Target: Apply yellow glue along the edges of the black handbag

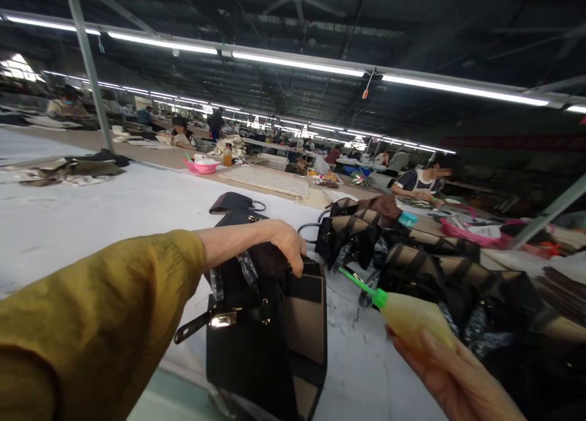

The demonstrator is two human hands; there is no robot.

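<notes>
A black handbag [249,354] with gold hardware and a tan lining lies on the white tabletop in front of me. My left hand [288,244] reaches over it, fingers curled down and closed on the bag's upper edge; the fingertips are partly hidden. In my right hand [451,366] is a squeeze bottle [414,317] of yellowish liquid, with a bright green cap and a long thin nozzle. The bottle is tilted, its nozzle pointing up and left, apart from the bag. Plastic film wraps the bag's handles [247,267].
Several more black and tan bags [421,268] crowd the right side. Behind the handbag sits another dark piece [231,202]. A pink basin [201,163] and fabric pieces [73,169] lie farther back. A co-worker [419,180] sits at the right. Metal posts [89,67] rise from the table.
</notes>
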